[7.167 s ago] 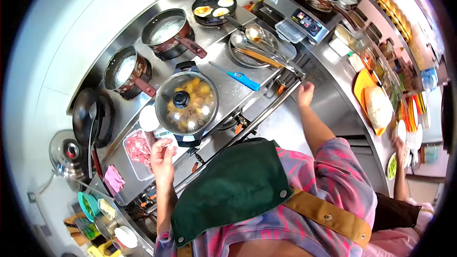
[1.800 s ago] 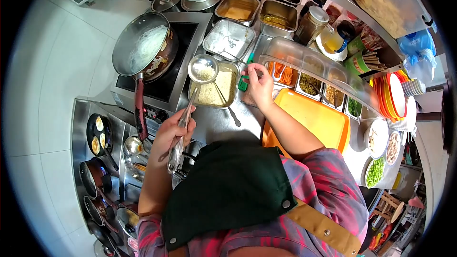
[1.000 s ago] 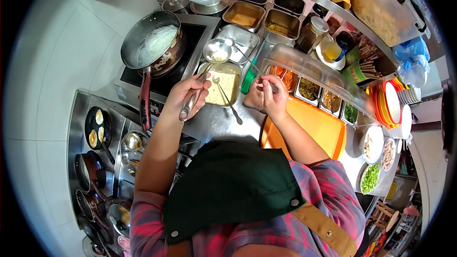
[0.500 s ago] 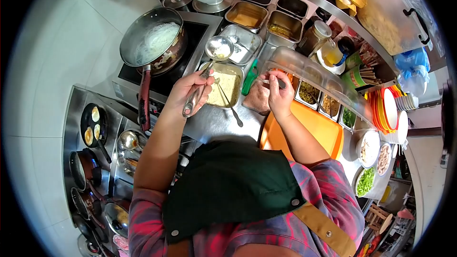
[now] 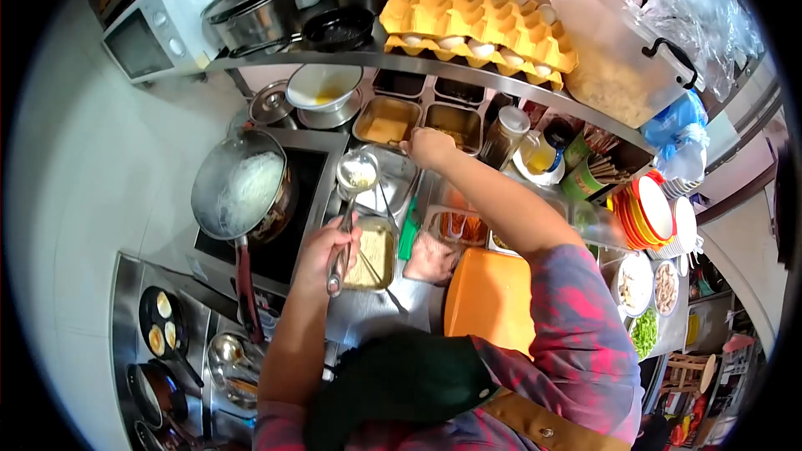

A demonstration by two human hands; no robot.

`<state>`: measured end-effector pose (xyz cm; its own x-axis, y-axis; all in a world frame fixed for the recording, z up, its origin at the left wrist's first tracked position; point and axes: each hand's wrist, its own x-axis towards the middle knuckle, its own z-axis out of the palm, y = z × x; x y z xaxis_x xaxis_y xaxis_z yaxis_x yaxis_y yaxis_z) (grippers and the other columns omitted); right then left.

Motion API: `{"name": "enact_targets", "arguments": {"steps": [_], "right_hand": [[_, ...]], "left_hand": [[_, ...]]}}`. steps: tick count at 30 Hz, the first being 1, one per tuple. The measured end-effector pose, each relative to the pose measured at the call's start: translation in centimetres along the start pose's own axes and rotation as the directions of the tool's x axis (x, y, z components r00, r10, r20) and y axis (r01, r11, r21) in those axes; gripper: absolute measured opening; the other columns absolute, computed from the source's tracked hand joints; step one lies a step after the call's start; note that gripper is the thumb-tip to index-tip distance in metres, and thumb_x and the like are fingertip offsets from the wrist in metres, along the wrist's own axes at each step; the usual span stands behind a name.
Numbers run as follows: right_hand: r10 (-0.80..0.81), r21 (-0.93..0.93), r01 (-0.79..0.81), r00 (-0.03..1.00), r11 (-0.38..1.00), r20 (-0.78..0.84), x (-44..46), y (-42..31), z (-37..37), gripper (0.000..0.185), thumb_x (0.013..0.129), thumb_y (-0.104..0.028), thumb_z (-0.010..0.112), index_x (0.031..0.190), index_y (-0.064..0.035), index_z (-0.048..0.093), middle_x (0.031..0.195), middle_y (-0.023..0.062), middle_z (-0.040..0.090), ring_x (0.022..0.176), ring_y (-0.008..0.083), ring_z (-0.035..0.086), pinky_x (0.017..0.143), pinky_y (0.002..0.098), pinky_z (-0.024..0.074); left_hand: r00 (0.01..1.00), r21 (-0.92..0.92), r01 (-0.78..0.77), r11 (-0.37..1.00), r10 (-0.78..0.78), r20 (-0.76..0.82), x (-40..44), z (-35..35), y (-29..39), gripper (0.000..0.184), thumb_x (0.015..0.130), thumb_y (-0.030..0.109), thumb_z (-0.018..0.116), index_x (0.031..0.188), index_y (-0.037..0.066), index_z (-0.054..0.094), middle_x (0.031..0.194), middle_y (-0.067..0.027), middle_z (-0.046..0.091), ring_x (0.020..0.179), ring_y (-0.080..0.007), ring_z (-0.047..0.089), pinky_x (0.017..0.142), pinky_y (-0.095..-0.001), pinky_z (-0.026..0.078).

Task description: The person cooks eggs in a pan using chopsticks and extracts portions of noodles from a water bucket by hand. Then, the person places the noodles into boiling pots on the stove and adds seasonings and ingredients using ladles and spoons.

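My left hand [image 5: 330, 255] grips the handle of a metal ladle [image 5: 357, 171]. The ladle's bowl holds a little pale seasoning and hangs above a steel tray [image 5: 370, 263] of pale yellow granules, where a spoon leans. My right hand [image 5: 431, 149] is stretched out to the steel containers at the back, at the near edge between one with tan contents [image 5: 388, 122] and one with darker contents [image 5: 452, 121]. Its fingers are curled together; what they hold is hidden. To the left, a pan [image 5: 242, 184] of white noodles steams on the cooktop.
An overhead shelf [image 5: 501, 83] with egg trays [image 5: 476, 12], pots and a plastic bin crosses above the containers. An orange tray [image 5: 489, 296] and a pinkish cloth [image 5: 432, 257] lie near my right arm. Fried eggs sit in a small pan [image 5: 163, 321] at the lower left.
My right hand has moved away from beside the cloth, forward to the back containers. My left hand still holds the ladle over the granules. The view has tilted up, showing more of the shelf.
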<state>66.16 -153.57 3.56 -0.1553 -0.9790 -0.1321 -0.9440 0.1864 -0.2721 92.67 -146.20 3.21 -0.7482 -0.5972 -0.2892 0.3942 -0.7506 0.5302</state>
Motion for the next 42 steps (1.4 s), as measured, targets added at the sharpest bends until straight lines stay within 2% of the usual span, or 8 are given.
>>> {"name": "enact_targets", "arguments": {"steps": [10,15,19,22,28,32,34,42], "right_hand": [[0.124,0.096,-0.129,0.991,0.987,0.054,9.3,2.9,5.7,0.039,0.079,-0.036,0.051,0.092,-0.0004,0.059,0.092,0.0174,0.059,0.087,0.0296,0.057,0.075,0.0356,0.0452],[0.085,0.255,-0.076,0.996,0.964,-0.023,11.8,5.2,7.9,0.032,0.076,-0.026,0.061,0.075,0.0066,0.059,0.073,0.0195,0.059,0.064,0.0276,0.055,0.061,0.0355,0.0448],[0.271,0.750,-0.264,0.955,0.607,0.116,10.3,6.8,7.4,0.026,0.075,-0.019,0.064,0.070,0.0055,0.058,0.063,0.0060,0.053,0.053,0.0149,0.042,0.047,0.0297,0.0361],[0.258,0.846,-0.285,0.949,0.451,0.181,7.8,7.0,4.7,0.029,0.076,-0.021,0.063,0.082,0.0068,0.058,0.075,0.0113,0.058,0.064,0.0177,0.047,0.060,0.0301,0.0401],[0.132,0.903,-0.114,0.989,0.414,0.065,5.4,7.3,1.7,0.024,0.079,-0.020,0.059,0.066,-0.0013,0.053,0.055,0.0012,0.049,0.050,0.0102,0.043,0.047,0.0269,0.0356],[0.085,0.667,0.125,0.958,0.734,-0.273,2.9,6.3,0.0,0.023,0.079,-0.020,0.057,0.066,-0.0021,0.051,0.054,0.0084,0.053,0.047,0.0181,0.051,0.045,0.0314,0.0388],[-0.178,0.198,0.396,0.732,0.897,-0.658,2.8,6.7,0.5,0.020,0.078,-0.020,0.056,0.068,-0.0039,0.049,0.058,0.0116,0.055,0.053,0.0263,0.055,0.048,0.0358,0.0415],[-0.346,-0.055,0.428,0.641,0.902,-0.685,2.6,7.6,-0.7,0.008,0.077,-0.012,0.056,0.077,-0.0051,0.052,0.068,0.0129,0.058,0.062,0.0299,0.057,0.052,0.0360,0.0450]], "left_hand": [[0.998,0.138,0.003,0.990,0.005,-0.056,1.6,1.1,0.3,0.043,0.073,0.003,0.039,0.116,-0.002,0.035,0.081,-0.0075,0.048,0.049,-0.0094,0.039,0.039,-0.0203,0.032],[0.998,0.134,0.023,0.991,-0.014,-0.063,2.6,0.7,0.6,0.042,0.075,0.002,0.038,0.116,-0.001,0.035,0.082,-0.0072,0.047,0.048,-0.0088,0.039,0.039,-0.0199,0.032],[0.993,0.121,-0.018,0.992,0.032,-0.116,3.2,1.8,0.8,0.034,0.075,0.002,0.040,0.109,-0.002,0.040,0.080,-0.0072,0.049,0.049,-0.0082,0.043,0.039,-0.0185,0.034],[0.991,0.152,-0.026,0.988,0.046,-0.128,4.3,1.7,1.3,0.030,0.076,0.003,0.041,0.105,-0.002,0.043,0.079,-0.0071,0.051,0.051,-0.0087,0.045,0.040,-0.0183,0.035],[0.986,-0.020,0.068,0.997,-0.064,0.156,8.3,-0.6,3.2,0.024,0.076,0.005,0.043,0.099,-0.002,0.046,0.079,-0.0065,0.051,0.049,-0.0102,0.045,0.041,-0.0205,0.039],[0.997,-0.008,-0.061,0.998,0.061,0.057,9.6,2.0,3.7,0.023,0.075,0.006,0.043,0.095,-0.003,0.046,0.077,-0.0057,0.050,0.048,-0.0097,0.041,0.039,-0.0207,0.038],[0.992,0.012,-0.095,0.995,0.093,0.086,10.1,1.9,3.8,0.023,0.075,0.007,0.043,0.095,-0.003,0.046,0.077,-0.0058,0.050,0.048,-0.0096,0.041,0.040,-0.0205,0.037],[0.992,-0.092,-0.084,0.992,0.091,0.084,10.1,2.6,3.7,0.031,0.073,0.007,0.043,0.100,-0.007,0.044,0.078,-0.0072,0.049,0.045,-0.0089,0.036,0.038,-0.0196,0.032]]}}
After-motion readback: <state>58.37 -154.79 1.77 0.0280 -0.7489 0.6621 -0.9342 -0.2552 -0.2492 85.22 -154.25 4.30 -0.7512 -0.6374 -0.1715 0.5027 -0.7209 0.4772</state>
